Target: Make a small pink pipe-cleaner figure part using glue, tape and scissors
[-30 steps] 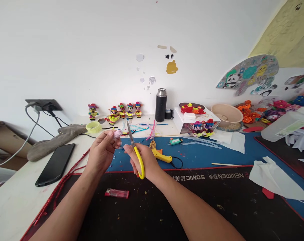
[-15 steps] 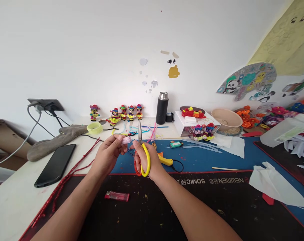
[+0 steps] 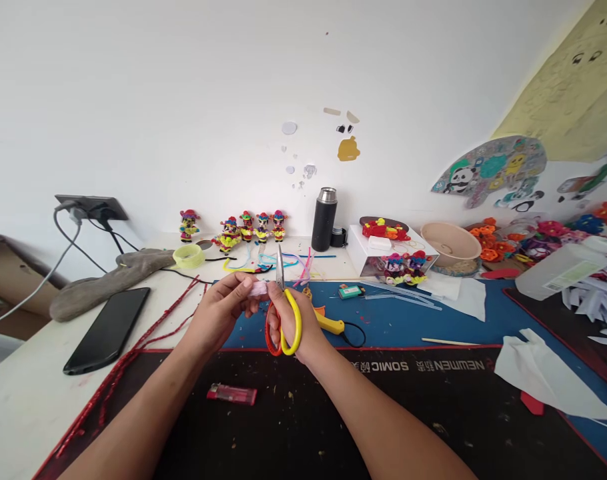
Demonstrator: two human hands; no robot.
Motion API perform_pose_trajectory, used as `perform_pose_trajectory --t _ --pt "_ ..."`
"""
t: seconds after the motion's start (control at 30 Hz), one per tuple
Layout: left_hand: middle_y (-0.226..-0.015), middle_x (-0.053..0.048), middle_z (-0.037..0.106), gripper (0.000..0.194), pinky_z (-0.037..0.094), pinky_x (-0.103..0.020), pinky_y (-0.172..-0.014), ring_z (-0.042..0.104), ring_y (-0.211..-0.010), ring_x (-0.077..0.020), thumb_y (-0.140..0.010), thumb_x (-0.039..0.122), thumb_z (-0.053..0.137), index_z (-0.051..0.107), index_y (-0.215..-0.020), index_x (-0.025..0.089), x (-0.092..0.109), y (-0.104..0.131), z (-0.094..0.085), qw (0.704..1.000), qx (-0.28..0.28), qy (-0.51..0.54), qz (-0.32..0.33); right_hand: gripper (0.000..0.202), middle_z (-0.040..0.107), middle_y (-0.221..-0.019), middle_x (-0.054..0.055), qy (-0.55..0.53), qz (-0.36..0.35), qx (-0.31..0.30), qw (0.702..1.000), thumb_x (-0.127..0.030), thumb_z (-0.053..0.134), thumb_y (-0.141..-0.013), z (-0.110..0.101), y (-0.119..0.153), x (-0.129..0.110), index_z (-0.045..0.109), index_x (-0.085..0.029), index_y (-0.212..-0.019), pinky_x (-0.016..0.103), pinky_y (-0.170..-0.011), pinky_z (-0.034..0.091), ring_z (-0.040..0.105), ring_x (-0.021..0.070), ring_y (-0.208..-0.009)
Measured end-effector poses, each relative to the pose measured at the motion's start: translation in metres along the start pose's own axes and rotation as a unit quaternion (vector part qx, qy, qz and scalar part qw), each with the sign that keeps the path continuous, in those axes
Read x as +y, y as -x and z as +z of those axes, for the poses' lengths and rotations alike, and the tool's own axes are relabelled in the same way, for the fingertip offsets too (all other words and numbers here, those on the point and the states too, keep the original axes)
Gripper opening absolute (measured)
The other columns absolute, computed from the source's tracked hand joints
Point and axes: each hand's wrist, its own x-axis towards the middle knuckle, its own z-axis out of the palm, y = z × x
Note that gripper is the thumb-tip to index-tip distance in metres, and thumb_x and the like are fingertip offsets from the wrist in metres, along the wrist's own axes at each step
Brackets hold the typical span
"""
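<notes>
My left hand pinches a small pale pink fuzzy piece between thumb and fingers; what it is made into I cannot make out. Close beside it, my right hand is wrapped round scissors with one yellow and one red handle loop. The scissor blades point up and away, and look closed together. My right thumb tip is at the end of the pink piece. Behind the right hand lies a yellow-handled tool with a black cord loop, partly hidden.
A pink lighter lies on the black mat. Red tinsel stems and a phone are at left. Several small figures, a black flask and a white box stand along the wall. White cloth lies right.
My left hand has moved slightly right with the pink piece, bringing it up to my right thumb. The scissors stay in my right hand. The view has shifted a little.
</notes>
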Motion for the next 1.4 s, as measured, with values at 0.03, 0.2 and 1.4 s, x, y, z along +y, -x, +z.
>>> perform_pose_trajectory --t 0.03,0.2,1.4 --pt "-0.070 -0.004 0.069 0.039 0.045 -0.024 -0.052 0.060 -0.057 -0.0144 -0.075 0.051 0.096 0.078 -0.084 0.018 -0.0003 -0.0001 0.0000 1.000 -0.001 0.002 -0.002 0.074 0.050 -0.048 -0.007 -0.001 0.003 0.000 1.000 -0.095 0.064 -0.079 0.0002 0.0001 0.0000 0.058 -0.021 -0.082 0.023 -0.031 0.034 0.044 0.0113 -0.031" --pt "-0.068 -0.004 0.069 0.040 0.044 -0.022 -0.050 0.059 -0.055 -0.0134 -0.072 0.049 0.099 0.075 -0.079 0.017 -0.0019 -0.0010 0.0002 1.000 0.002 0.012 -0.016 0.074 0.050 -0.049 -0.008 -0.009 0.014 -0.005 1.000 -0.095 0.064 -0.078 0.0012 0.0001 0.0015 0.058 -0.021 -0.085 0.022 -0.031 0.036 0.044 0.0105 -0.031" --pt "-0.062 -0.001 0.067 0.048 0.043 -0.025 -0.053 0.057 -0.055 -0.0144 -0.079 0.062 0.090 0.072 -0.082 0.018 -0.0053 -0.0014 -0.0010 0.997 -0.015 -0.070 0.004 0.079 0.049 -0.047 -0.008 -0.004 0.018 -0.015 1.000 -0.101 0.061 -0.074 -0.0008 -0.0007 0.0022 0.056 -0.022 -0.084 0.020 -0.030 0.033 0.045 0.0102 -0.031"
